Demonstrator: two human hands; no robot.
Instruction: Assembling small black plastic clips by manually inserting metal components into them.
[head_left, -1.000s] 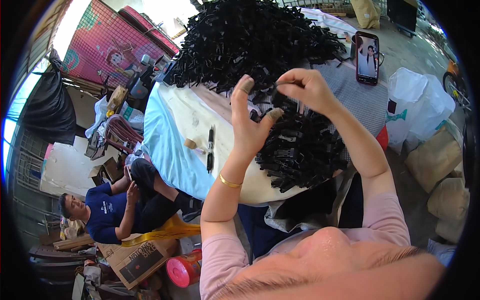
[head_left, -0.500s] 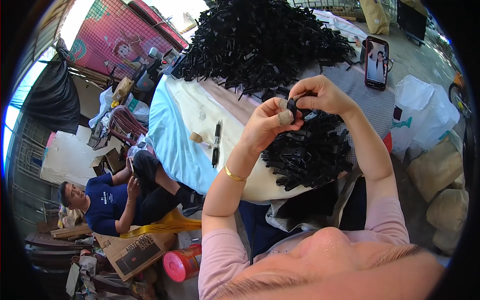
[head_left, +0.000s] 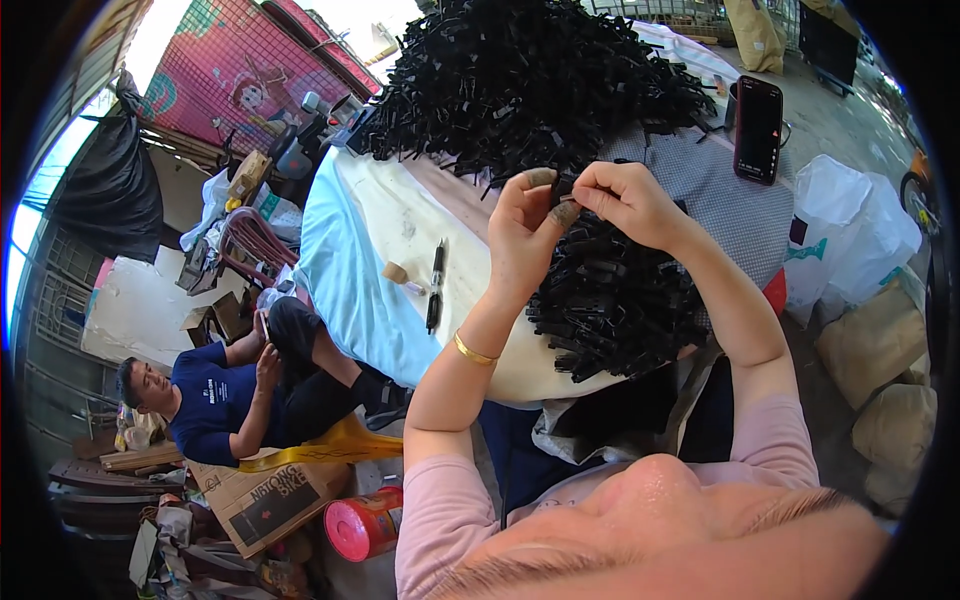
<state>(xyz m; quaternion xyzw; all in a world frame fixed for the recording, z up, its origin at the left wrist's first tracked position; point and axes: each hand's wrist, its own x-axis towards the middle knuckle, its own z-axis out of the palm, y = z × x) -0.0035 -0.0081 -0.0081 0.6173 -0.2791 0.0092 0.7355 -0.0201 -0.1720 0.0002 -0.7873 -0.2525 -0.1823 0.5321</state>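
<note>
Over the cloth-covered table, my left hand (head_left: 525, 228) pinches a small black strap-like piece (head_left: 565, 186) between thumb and forefinger. Tan tape wraps those two fingertips. My right hand (head_left: 635, 207) is closed on the same piece from the right, and its fingers partly hide it. Just beneath my hands lies a smaller heap of black strap-like pieces (head_left: 612, 305). Beyond them rises a far larger pile of the same black pieces (head_left: 520, 90). The exact shape of the held piece is too small to make out.
Left of my forearm lie a black pen (head_left: 436, 285) and a tan tape roll (head_left: 394, 272). A phone (head_left: 758, 130) stands at the table's right, with white plastic bags (head_left: 845, 235) beyond the edge. A seated person (head_left: 215, 395) and a red tub (head_left: 362, 527) are at left.
Both hands have shifted a little away from me and leftward, with the black piece turned between the fingers. The phone's screen has gone from a picture to mostly dark.
</note>
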